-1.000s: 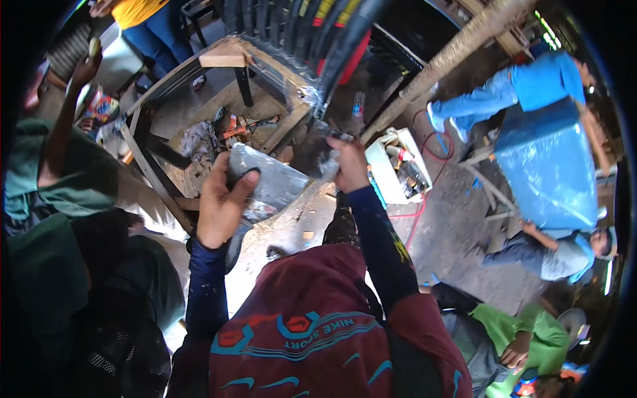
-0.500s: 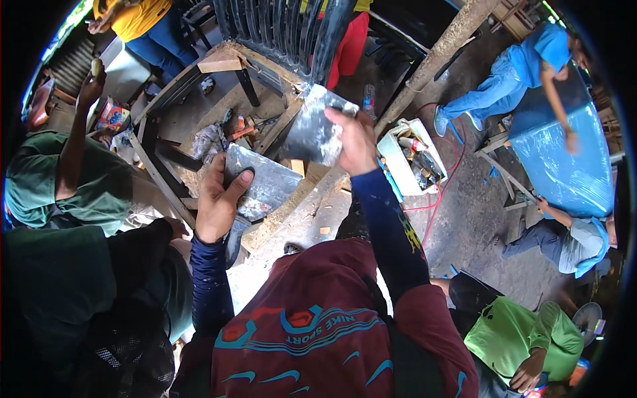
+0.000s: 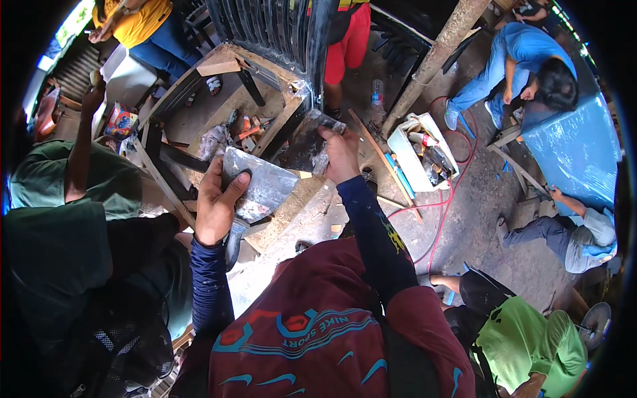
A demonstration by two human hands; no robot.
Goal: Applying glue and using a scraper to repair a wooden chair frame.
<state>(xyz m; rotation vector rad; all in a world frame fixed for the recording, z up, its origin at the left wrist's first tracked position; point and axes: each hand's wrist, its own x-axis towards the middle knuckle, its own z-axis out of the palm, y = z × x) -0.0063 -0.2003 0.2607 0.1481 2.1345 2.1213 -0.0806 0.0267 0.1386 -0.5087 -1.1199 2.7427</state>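
Note:
My left hand [image 3: 215, 207] grips a grey flat plate [image 3: 262, 182] by its left edge, thumb on top and fingers beneath. The plate is smeared with whitish paste, and a dark handle-like piece [image 3: 233, 244] shows below it beside my wrist. In my right hand [image 3: 342, 156] is a second, darker flat plate [image 3: 304, 142], with pale smears and a dark strip along its far edge. It is tilted, close to the first plate's upper right side; whether they touch I cannot tell. Both are held above a wooden frame [image 3: 282, 225].
Ahead stands a black slatted chair back [image 3: 265, 33]. A white box of tools [image 3: 401, 149] sits on the floor at the right, beside a red hose [image 3: 448, 199] and a slanting pole [image 3: 434, 56]. People surround me; one in blue [image 3: 537, 50] bends near a blue wrapped piece [image 3: 570, 152].
My right hand has lowered slightly toward me and left, and its plate has turned to show a darker face. My left hand has barely moved. The person in blue now bends forward.

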